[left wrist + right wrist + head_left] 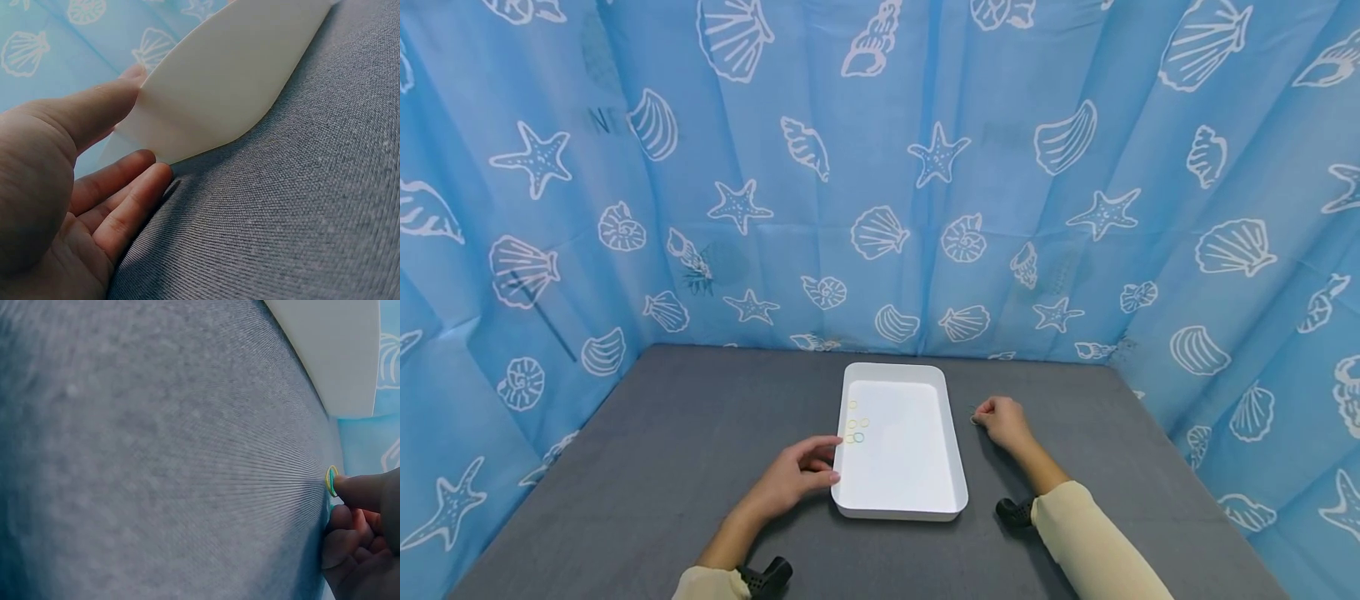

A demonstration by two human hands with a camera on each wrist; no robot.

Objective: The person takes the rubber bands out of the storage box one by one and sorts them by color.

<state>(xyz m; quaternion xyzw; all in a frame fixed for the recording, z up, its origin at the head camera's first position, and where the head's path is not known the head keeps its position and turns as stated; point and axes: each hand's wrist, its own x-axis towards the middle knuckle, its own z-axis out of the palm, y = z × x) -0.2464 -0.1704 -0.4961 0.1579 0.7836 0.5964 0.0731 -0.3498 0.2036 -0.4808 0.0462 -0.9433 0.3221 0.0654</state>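
A white rectangular tray (898, 371) stands on the grey cloth. Several small thin rings, mostly yellow (852, 405) with one teal (859, 437), lie inside along its left side; they look like rubber bands. My left hand (797, 473) touches the tray's left wall. In the left wrist view the thumb (106, 106) is at the rim and other fingertips are by the outer wall (206, 94). Right of the tray, my right hand (1006, 423) pinches small yellow and green rubber bands (332, 481) just above the cloth; whether one or two is hard to tell.
The grey cloth (722, 408) covers the table. A blue curtain with shell prints (880, 167) hangs along the back and both sides. Black devices are strapped at the left wrist (767, 577) and right wrist (1015, 512).
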